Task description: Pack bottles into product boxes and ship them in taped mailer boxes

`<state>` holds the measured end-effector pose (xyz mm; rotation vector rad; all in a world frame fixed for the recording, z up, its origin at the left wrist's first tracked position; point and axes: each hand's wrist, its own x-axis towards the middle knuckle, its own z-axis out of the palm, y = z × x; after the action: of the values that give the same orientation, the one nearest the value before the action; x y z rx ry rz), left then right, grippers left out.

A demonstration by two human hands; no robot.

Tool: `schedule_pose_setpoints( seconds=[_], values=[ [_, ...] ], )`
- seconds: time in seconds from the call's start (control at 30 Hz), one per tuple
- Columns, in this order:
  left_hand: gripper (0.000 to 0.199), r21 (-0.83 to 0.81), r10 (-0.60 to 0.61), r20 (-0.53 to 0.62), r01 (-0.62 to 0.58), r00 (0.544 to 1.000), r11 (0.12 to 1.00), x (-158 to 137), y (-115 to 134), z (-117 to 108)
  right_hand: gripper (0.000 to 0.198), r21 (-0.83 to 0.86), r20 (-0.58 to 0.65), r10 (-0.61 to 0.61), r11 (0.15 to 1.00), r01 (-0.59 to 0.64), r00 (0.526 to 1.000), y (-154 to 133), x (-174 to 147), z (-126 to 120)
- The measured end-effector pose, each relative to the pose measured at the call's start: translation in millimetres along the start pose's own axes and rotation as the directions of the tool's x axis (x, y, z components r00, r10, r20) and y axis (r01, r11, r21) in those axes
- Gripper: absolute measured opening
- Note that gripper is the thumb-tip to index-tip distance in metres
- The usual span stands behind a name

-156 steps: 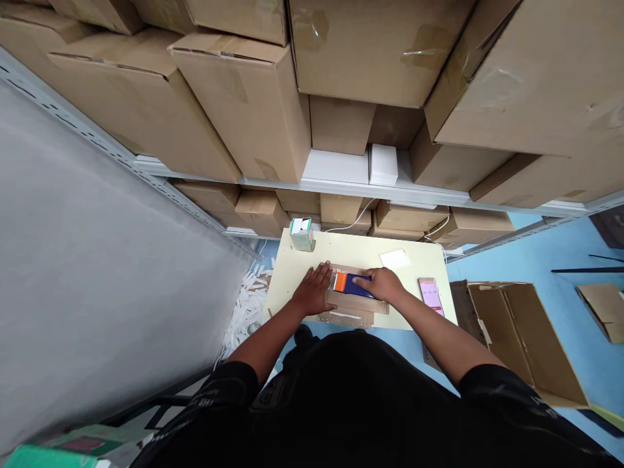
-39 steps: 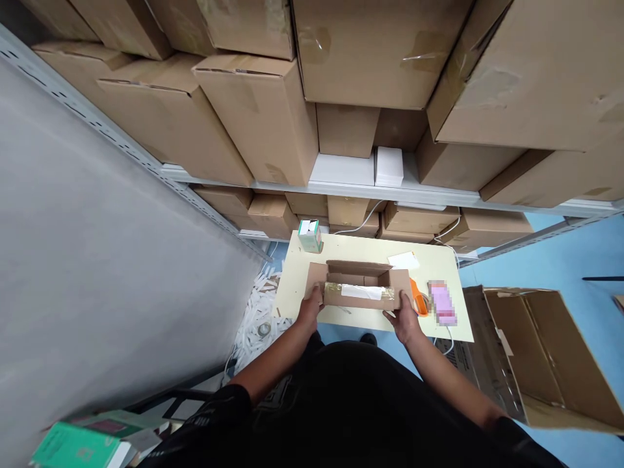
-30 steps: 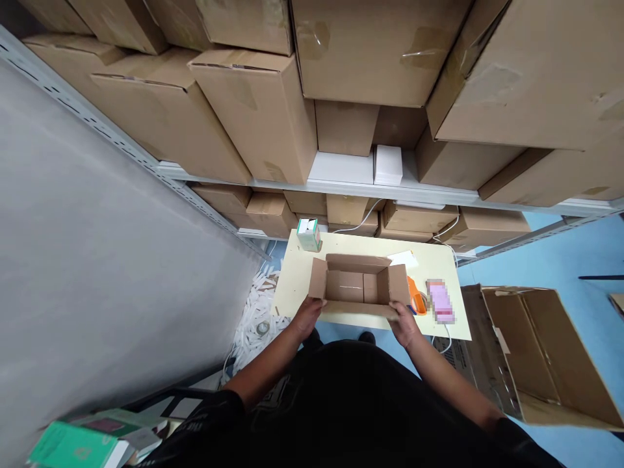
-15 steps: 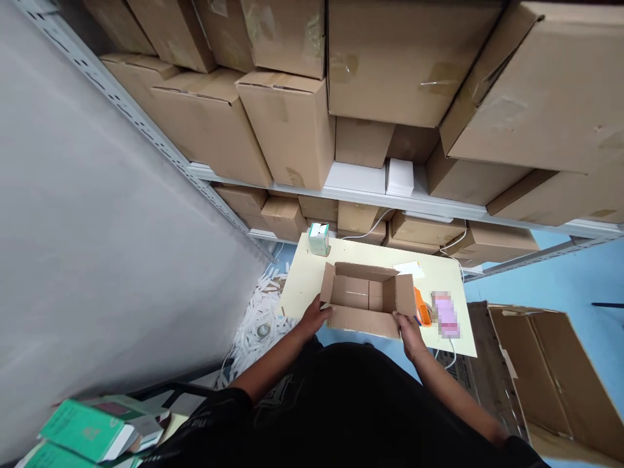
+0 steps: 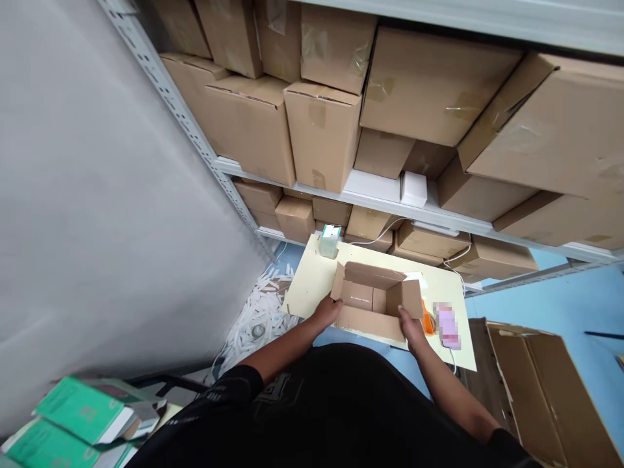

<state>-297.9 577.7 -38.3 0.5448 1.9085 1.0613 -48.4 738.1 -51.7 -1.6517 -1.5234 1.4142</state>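
Nearest, off to the lower left and away from the table (image 5: 307,286), green boxes (image 5: 82,411) lie in a loose pile.

The left hand (image 5: 328,311) pinches the carton (image 5: 369,321) at its near left corner, thumb on top. The right hand (image 5: 411,328) pinches the near right corner, thumb likewise up; the fingers beneath are mostly hidden on both. The carton sits between them by the table's near edge, mouth up, its flaps unfolded and its inner floor and a seam in view. I cannot tell whether its base touches the tabletop or is held just over it.

The step in hand seems to be steadying or placing the opened carton. The next move calls for an even grip at both corners, so it does not twist or tip over the near edge, and for care with the loose flaps.

Just beyond its right flap lies an orange tool (image 5: 428,320), partly hidden; then a phone (image 5: 447,328), screen blurred, near the right edge. A big box (image 5: 541,390) stands open past that edge. Paper strips (image 5: 263,309) litter the floor beyond the left edge.

A white card (image 5: 416,279) peeks out behind the carton, towards the far edge. A small box (image 5: 329,243) stands at the far left corner. Behind, a rack (image 5: 373,186) carries stacked brown boxes (image 5: 322,136).
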Motion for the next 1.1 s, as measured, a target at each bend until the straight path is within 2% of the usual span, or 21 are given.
schedule_pose_setpoints(
  seconds=[0.1,0.17,0.23,0.37,0.43,0.5,0.6,0.73,0.87,0.97,1.03,1.1],
  values=[
    [0.032,-0.004,-0.018,-0.097,0.017,0.995,1.0,-18,-2,5,0.083,-0.096,0.061,0.04,0.995,-0.034,0.997,1,9,-16],
    [0.032,-0.073,-0.04,-0.195,0.026,0.98,0.997,-39,-8,13,0.079,-0.142,0.171,0.006,0.99,0.018,0.985,0,13,-26],
    [0.034,-0.178,-0.079,-0.313,0.024,0.946,0.984,-66,-17,25,0.077,-0.157,0.278,-0.054,0.982,0.101,0.959,-3,16,-32],
    [0.04,-0.357,-0.145,-0.527,-0.063,0.837,0.932,-133,-38,49,0.072,-0.112,0.506,-0.184,0.955,0.276,0.843,-22,9,-25],
    [0.042,-0.406,-0.196,-0.595,-0.08,0.78,0.91,-170,-47,56,0.07,-0.091,0.595,-0.195,0.947,0.307,0.779,-34,-3,-13],
    [0.046,-0.438,-0.248,-0.645,-0.083,0.723,0.895,-208,-55,57,0.067,-0.101,0.655,-0.17,0.946,0.309,0.736,-45,-21,4],
    [0.053,-0.451,-0.262,-0.727,-0.154,0.634,0.879,-268,-70,54,0.064,-0.109,0.727,-0.159,0.934,0.341,0.668,-55,-60,35],
    [0.065,-0.443,-0.216,-0.819,-0.346,0.532,0.827,-354,-102,44,0.063,-0.023,0.803,-0.23,0.91,0.414,0.549,-59,-130,73],
    [0.073,-0.408,-0.247,-0.895,-0.454,0.373,0.792,-455,-150,32,0.065,0.045,0.855,-0.29,0.867,0.497,0.43,-51,-214,101],
    [0.061,-0.353,-0.283,-0.932,-0.379,0.229,0.855,-539,-193,21,0.067,0.031,0.881,-0.27,0.853,0.521,0.389,-37,-284,115],
    [0.051,-0.326,-0.298,-0.944,-0.292,0.138,0.899,-597,-221,12,0.066,-0.009,0.885,-0.241,0.847,0.532,0.398,-25,-330,121],
    [0.042,-0.302,-0.294,-0.953,-0.205,0.069,0.931,-653,-245,0,0.063,-0.039,0.881,-0.234,0.831,0.554,0.412,-11,-372,127]
  ],
)
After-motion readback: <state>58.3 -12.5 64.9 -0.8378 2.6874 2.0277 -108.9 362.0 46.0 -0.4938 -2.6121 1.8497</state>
